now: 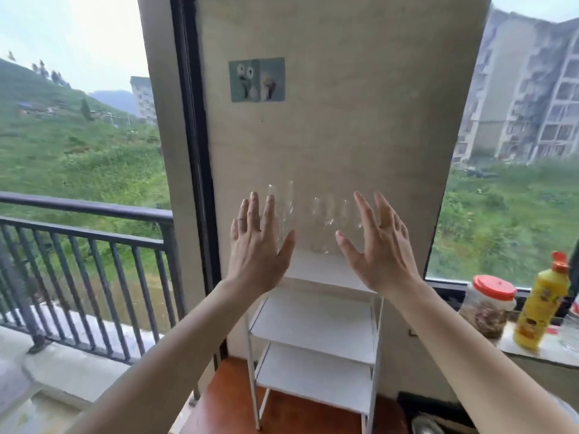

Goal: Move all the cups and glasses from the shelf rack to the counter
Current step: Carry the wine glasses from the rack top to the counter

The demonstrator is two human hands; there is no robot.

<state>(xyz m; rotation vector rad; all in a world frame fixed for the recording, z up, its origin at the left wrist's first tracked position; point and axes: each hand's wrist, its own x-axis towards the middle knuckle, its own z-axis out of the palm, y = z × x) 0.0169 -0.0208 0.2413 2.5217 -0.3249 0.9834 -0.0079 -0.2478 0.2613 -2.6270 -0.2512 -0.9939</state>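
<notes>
Clear glasses (pixel 322 223) stand empty on top tier of white shelf rack (pixel 316 311); left hand (pixel 257 242) and right hand (pixel 380 245) raised before them, fingers spread, holding nothing; jar (pixel 487 305) holds brown contents

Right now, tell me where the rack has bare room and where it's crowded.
Crowded: the top shelf, where clear glasses stand between the open left hand and right hand. Bare: the middle shelf and the lower shelf under it, between the white posts.
</notes>
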